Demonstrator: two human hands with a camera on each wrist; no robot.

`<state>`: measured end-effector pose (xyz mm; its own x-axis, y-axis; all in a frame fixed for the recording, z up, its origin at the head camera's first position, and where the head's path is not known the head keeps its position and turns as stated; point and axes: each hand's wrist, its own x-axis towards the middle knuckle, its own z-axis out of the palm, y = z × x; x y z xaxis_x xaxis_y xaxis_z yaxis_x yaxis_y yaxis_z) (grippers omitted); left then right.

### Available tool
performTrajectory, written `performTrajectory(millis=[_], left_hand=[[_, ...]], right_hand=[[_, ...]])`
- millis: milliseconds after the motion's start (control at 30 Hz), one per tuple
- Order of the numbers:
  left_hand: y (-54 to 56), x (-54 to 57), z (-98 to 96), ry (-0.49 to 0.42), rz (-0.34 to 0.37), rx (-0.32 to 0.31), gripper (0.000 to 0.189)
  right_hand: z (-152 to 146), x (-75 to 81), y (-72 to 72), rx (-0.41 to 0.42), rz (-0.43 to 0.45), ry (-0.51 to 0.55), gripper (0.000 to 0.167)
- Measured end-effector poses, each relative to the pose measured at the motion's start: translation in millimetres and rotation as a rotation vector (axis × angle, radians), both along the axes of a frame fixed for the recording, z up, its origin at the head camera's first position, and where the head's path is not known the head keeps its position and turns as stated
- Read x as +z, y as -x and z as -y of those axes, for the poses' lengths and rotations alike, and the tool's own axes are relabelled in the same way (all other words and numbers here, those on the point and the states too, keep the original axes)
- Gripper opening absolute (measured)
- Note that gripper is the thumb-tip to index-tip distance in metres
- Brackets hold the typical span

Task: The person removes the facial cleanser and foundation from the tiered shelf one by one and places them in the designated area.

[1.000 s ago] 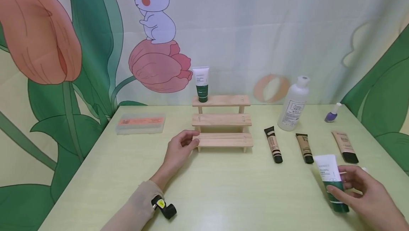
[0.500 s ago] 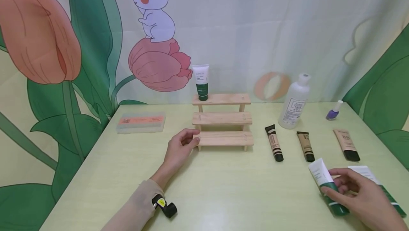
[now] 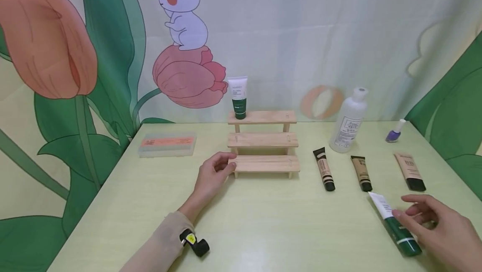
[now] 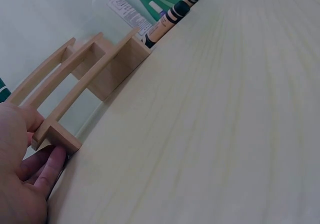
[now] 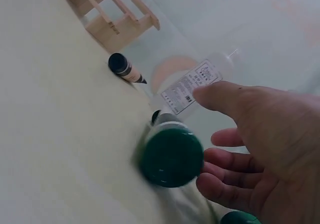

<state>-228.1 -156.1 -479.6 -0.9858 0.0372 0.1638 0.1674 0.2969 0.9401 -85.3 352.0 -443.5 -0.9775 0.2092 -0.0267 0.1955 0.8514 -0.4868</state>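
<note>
My left hand [image 3: 215, 175] pinches the left end of the bottom step of a three-tier wooden display stand [image 3: 263, 164]. In the left wrist view, its fingers [image 4: 54, 168] wrap the stand's end near the tabletop. A white-and-green squeeze tube [image 3: 400, 229] lies slanted on the table at the right, its green cap toward me. Beside it is my right hand [image 3: 440, 226], thumb and fingers spread apart. The right wrist view has the thumb away from the tube and the fingertips close by its green cap [image 5: 172, 158]. Another green cap [image 5: 240, 217] shows under that hand.
A matching tube [image 3: 238, 98] stands on the top step. Right of the stand are a black-capped tube [image 3: 324, 169], a smaller brown tube [image 3: 361, 173], a BB cream tube [image 3: 410, 171], a white bottle [image 3: 348, 123] and purple nail polish [image 3: 394, 133]. A flat clear case [image 3: 167, 144] lies left.
The white-and-green tube in my right hand has tipped from raised to lying on the table. The right thumb and fingers have loosened from it. My left hand stays on the stand.
</note>
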Motion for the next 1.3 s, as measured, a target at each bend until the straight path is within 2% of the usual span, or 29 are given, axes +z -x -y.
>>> performTrajectory(millis=[167,300,400,467,567,667,933,1300], left_hand=[[-0.8,0.7,-1.1,0.003,-0.001,0.005,0.020],[-0.5,0.4,-0.9,0.008,-0.001,0.004,0.020],[-0.7,-0.7,0.9,0.007,0.000,0.002,0.020],[-0.8,-1.2,1.7,0.004,0.000,-0.003,0.020],[0.0,-1.7,1.9,0.002,-0.004,-0.005,0.021],[1.0,-1.7,1.2,-0.003,-0.005,-0.006,0.021],[0.1,0.6,-1.0,-0.009,0.001,-0.008,0.020],[0.2,0.6,-0.6,-0.006,-0.004,-0.006,0.020]], right_hand=[[-4,15.2,3.4,0.021,-0.194,-0.007,0.063],[4,31.5,12.0,0.060,-0.286,0.051,0.060],[18,43.4,21.8,0.109,-0.366,0.150,0.054],[27,50.8,30.1,0.164,-0.443,0.238,0.047],[41,62.9,44.7,0.248,-0.511,0.382,0.044],[55,72.7,59.9,0.308,-0.544,0.481,0.048],[98,90.5,98.9,0.369,-0.586,0.600,0.049],[163,98.6,152.2,0.490,-0.593,0.801,0.059]])
